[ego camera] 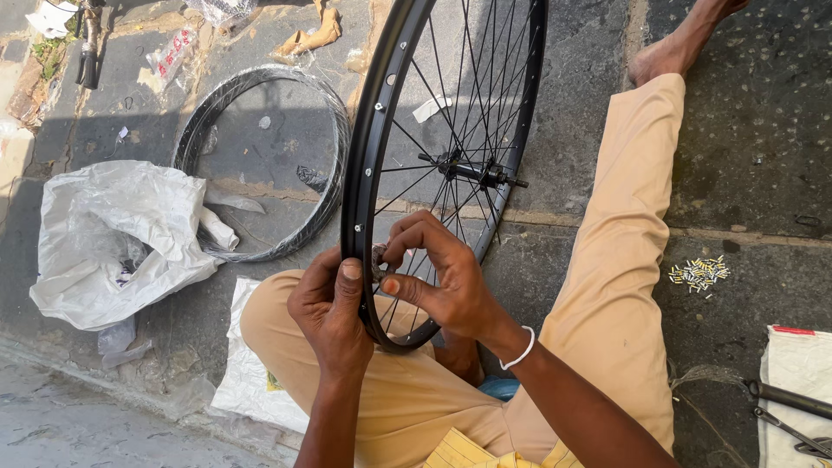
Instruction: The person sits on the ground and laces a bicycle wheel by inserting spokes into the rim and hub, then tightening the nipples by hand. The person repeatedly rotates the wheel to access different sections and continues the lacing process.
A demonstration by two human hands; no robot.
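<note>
A black bicycle wheel rim [364, 147] with thin spokes and a hub [472, 171] stands upright between my knees. My left hand [329, 308] grips the rim's lower left edge, thumb up against it. My right hand [438, 277] reaches through the spokes, with its fingertips pinched on a small metal part at the inside of the rim, right beside my left thumb. A white band circles my right wrist.
A second black rim wrapped in plastic [260, 160] lies flat on the stone floor to the left, beside a crumpled white plastic bag [121, 234]. A pile of small metal nipples [698, 273] lies at right. Tools [793, 412] rest on a white cloth at the lower right.
</note>
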